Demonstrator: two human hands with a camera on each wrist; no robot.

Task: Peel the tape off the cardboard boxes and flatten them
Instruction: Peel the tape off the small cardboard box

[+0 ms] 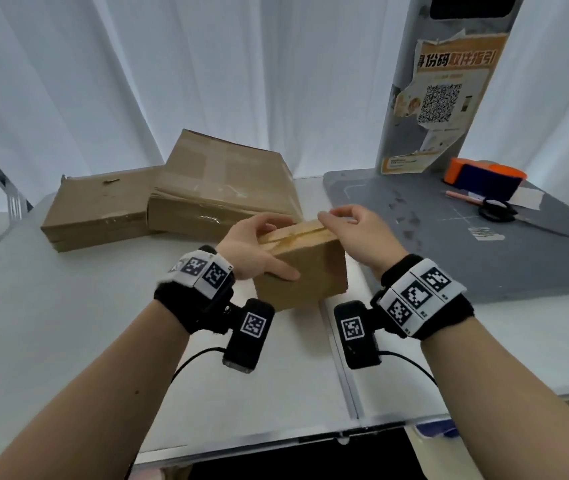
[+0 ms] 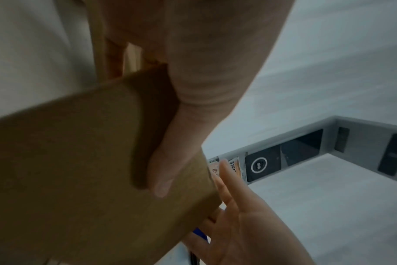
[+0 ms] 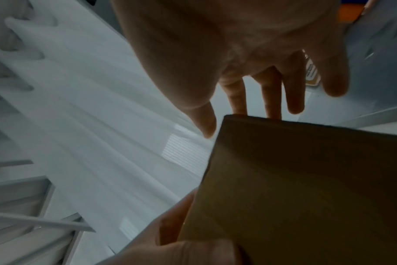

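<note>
A small brown cardboard box (image 1: 307,271) is held just above the white table (image 1: 68,323), with a strip of tan tape (image 1: 291,238) along its top seam. My left hand (image 1: 259,251) grips its left end, thumb flat on the front face and fingers over the top. In the left wrist view that thumb (image 2: 168,161) lies on the box (image 2: 79,170). My right hand (image 1: 352,226) hovers at the box's far right top corner, fingers loosely bent and holding nothing. The right wrist view shows its fingers (image 3: 270,93) reaching past the box's edge (image 3: 306,188).
Two larger taped boxes lie at the back left, one flat (image 1: 103,206) and one tilted (image 1: 224,188). A grey mat (image 1: 449,258) on the right carries scissors (image 1: 498,211), a pink pen (image 1: 463,197) and an orange-and-blue tape dispenser (image 1: 484,178). A grey post (image 1: 449,81) stands behind it.
</note>
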